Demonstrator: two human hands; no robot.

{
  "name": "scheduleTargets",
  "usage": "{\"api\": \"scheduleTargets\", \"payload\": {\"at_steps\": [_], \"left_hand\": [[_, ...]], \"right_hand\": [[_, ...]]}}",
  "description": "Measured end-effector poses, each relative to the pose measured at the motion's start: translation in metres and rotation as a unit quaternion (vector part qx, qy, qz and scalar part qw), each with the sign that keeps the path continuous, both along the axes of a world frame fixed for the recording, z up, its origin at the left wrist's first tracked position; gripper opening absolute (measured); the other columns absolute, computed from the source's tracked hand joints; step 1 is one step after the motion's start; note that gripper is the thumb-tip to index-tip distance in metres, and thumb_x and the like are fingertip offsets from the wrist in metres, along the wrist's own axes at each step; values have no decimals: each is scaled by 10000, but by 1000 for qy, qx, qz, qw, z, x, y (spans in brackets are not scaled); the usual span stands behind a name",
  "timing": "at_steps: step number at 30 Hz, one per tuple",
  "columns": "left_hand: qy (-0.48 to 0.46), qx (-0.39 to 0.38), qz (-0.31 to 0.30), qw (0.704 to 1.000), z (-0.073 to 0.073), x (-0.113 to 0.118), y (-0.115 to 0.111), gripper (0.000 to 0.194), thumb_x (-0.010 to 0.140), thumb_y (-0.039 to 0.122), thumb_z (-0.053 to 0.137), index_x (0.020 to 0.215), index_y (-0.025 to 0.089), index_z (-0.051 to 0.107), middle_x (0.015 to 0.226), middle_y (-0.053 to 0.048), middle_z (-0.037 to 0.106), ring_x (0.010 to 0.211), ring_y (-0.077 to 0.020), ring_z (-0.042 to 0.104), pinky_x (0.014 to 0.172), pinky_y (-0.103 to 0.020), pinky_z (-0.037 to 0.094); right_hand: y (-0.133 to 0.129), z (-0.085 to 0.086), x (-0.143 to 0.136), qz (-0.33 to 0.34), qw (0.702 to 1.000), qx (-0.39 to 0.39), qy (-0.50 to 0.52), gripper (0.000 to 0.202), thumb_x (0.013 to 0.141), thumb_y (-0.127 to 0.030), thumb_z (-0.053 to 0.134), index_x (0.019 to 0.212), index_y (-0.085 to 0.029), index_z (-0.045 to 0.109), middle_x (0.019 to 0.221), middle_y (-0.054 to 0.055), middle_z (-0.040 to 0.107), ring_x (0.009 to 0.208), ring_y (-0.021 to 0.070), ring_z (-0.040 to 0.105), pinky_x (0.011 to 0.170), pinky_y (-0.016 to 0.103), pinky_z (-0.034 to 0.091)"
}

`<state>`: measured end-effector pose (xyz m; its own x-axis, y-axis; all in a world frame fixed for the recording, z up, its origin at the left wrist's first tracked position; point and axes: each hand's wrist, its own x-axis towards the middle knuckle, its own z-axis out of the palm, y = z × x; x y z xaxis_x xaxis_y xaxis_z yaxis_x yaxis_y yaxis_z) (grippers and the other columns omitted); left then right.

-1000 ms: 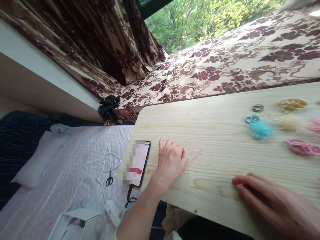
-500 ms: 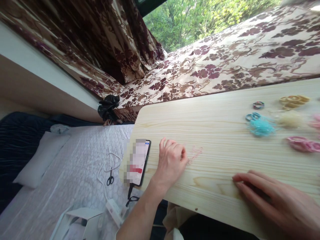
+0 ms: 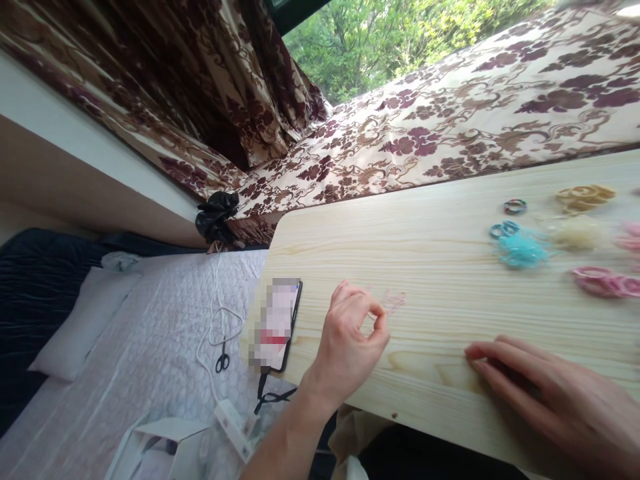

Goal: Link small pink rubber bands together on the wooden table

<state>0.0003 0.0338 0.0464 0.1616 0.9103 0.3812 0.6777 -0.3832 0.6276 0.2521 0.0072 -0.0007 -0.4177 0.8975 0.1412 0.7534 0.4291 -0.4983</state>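
Note:
My left hand [image 3: 355, 330] is over the wooden table, its thumb and index finger curled together into a ring and the other fingers bent. Whatever the fingertips pinch is hidden. Just beyond them lies a small cluster of thin pale-pink bands [image 3: 395, 301], flat on the wood. My right hand [image 3: 545, 390] rests at the near side of the table, fingers stretched out, the thumb tip close to the index fingertip. Nothing shows in it.
A phone [image 3: 280, 327] lies at the table's left end. Toward the right are a turquoise bundle of bands [image 3: 523, 248], a multicoloured ring [image 3: 515, 206], tan hair ties [image 3: 585, 198] and pink hair ties [image 3: 603, 281]. Scissors [image 3: 223, 361] and a power strip [image 3: 233, 427] lie on the bed.
My left hand has moved slightly right and turned, so its thumb and index finger now form a visible ring. My right hand stays in place.

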Motion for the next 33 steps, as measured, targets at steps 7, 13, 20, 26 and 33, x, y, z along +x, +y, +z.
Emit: {"api": "scheduleTargets", "payload": {"at_steps": [7,13,20,26,33], "left_hand": [[26,33,-18,999,0,4,-3,196,805,-1,553,746,186,561,698,21,638,781,-136,625,1078,-433,410],[54,67,-25,996,1,6,-10,203,813,-18,561,821,184,576,776,9,685,900,-152,644,1128,-465,369],[41,57,-50,996,1,6,-12,215,826,-14,580,879,193,604,817,7,715,989,-170,627,1158,-477,333],[-101,-59,-31,993,0,18,-10,167,845,52,589,839,205,654,826,-11,714,946,-179,649,1097,-458,386],[-385,-364,-8,848,4,28,-12,64,771,236,685,796,177,677,741,-27,719,781,-176,664,863,-364,499]], "right_hand": [[-2,-4,2,-11,999,-36,-11,272,959,-450,442,944,-330,686,890,-44,751,699,138,720,551,229,530],[-2,-4,2,-12,998,-61,-18,304,958,-465,432,971,-314,695,936,-11,756,752,162,727,587,244,543],[0,-5,1,-1,999,-35,-13,283,950,-454,445,968,-313,689,909,-12,756,714,168,727,552,251,546],[0,-5,1,3,1000,-10,-3,245,951,-412,462,949,-323,690,854,-38,744,673,132,717,541,212,539],[-2,-1,-2,0,1000,-5,-3,256,947,-404,469,941,-294,700,837,-19,733,664,128,711,546,207,530]]}}
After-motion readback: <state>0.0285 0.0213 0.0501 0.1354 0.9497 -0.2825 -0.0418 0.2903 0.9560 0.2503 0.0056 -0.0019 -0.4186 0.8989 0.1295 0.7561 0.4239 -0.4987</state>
